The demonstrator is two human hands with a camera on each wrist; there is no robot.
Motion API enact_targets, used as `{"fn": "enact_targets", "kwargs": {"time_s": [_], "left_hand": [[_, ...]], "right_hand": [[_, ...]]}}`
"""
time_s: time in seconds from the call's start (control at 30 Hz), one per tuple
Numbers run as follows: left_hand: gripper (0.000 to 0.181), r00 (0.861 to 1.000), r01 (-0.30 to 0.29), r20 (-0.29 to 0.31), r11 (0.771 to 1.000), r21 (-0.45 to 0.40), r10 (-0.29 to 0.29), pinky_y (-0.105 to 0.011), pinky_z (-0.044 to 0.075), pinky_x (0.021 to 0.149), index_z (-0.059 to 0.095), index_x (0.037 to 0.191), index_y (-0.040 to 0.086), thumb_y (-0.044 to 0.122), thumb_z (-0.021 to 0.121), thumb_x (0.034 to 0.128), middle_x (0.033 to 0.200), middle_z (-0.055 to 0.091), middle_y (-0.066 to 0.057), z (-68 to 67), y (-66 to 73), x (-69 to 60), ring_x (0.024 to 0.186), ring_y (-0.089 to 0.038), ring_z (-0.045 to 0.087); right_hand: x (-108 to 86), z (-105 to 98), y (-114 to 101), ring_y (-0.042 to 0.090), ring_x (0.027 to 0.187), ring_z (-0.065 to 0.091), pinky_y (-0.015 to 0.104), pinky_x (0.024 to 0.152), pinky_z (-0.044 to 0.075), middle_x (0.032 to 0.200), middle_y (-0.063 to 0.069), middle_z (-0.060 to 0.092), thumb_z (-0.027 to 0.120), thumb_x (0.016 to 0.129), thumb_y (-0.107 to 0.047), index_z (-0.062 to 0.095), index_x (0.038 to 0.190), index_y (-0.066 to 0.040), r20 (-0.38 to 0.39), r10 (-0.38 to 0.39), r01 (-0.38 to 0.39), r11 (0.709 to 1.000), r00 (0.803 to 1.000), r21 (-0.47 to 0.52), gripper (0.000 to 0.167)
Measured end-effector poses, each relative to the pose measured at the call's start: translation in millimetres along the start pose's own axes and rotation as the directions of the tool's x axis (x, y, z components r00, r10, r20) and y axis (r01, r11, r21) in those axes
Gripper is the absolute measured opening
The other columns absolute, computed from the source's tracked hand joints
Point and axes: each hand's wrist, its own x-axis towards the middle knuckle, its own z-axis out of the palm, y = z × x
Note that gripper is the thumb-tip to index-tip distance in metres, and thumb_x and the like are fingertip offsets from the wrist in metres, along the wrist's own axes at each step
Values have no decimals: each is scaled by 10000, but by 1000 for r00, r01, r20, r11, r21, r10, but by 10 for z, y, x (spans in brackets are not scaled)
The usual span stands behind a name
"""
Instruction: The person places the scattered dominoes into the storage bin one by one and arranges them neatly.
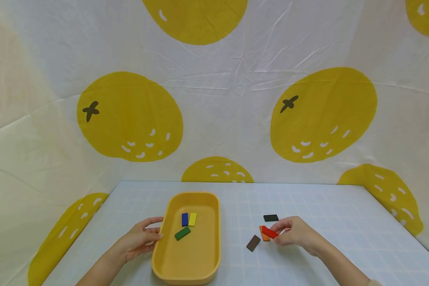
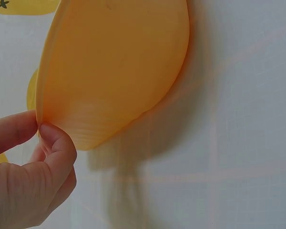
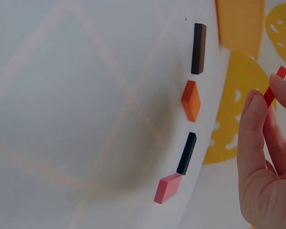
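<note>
My left hand [image 1: 140, 240] is at the left side of a yellow oblong tray [image 1: 214, 254], pinching its rim between thumb and fingers in the left wrist view. Three flat rectangular blocks lie inside: a blue block [image 1: 184, 219], a yellow block [image 1: 192, 219] and a green block [image 1: 182, 233]. Thumb and fingertips of my right hand [image 1: 296, 235] pinch a red block [image 1: 269, 232] above the table. Below it is an orange block [image 1: 265, 238], partly covered from the head view. A brown block [image 1: 253, 243] and a black block [image 1: 271, 218] lie close by.
In the right wrist view a pink block [image 3: 168, 188] lies beside the black one; my hand hides it from the head view. The table [image 1: 343, 222] has a pale blue checked cloth. Behind it hangs a white curtain [image 1: 228, 119] printed with yellow fruit.
</note>
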Motion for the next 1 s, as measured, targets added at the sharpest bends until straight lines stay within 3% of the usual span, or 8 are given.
{"fn": "enact_targets", "kwargs": {"time_s": [0.2, 0.53, 0.83, 1.0], "left_hand": [[671, 1000, 11, -25, 1000, 8, -11, -305, 518, 734, 269, 1403, -30, -38, 630, 838, 1053, 574, -133, 6, -3, 4, 845, -191, 588], [676, 1000, -9, 22, 1000, 0, 9, -292, 509, 726, 239, 1415, -35, -37, 614, 853, 1055, 564, -123, -15, -18, 2, 857, -184, 578], [673, 1000, 5, -3, 1000, 6, -5, -306, 512, 745, 259, 1409, -28, -33, 626, 845, 1062, 556, -135, 0, -7, 13, 858, -198, 574], [679, 1000, -2, 10, 1000, -1, 2, -307, 513, 747, 250, 1411, -34, -36, 625, 846, 1056, 559, -132, -5, -9, 8, 860, -195, 576]], "right_hand": [[49, 38, -80, 223, 789, 528, 328, 677, 495, 868, 78, 588, 746, 732, -62, 665, 965, 18, 2, -18, 18, 1000, 1000, 9, 260], [119, 115, -160, 218, 779, 566, 333, 681, 475, 870, 78, 597, 754, 740, -89, 680, 951, -4, 10, -19, 19, 1000, 1000, 5, 240], [167, 196, -292, 226, 784, 564, 342, 692, 491, 869, 85, 597, 760, 728, -63, 672, 970, -4, -25, 21, -22, 1000, 999, -6, 264], [213, 243, -381, 226, 781, 552, 340, 680, 480, 844, 77, 608, 767, 722, -64, 678, 953, -5, -27, -5, 5, 1000, 1000, -20, 254]]}}
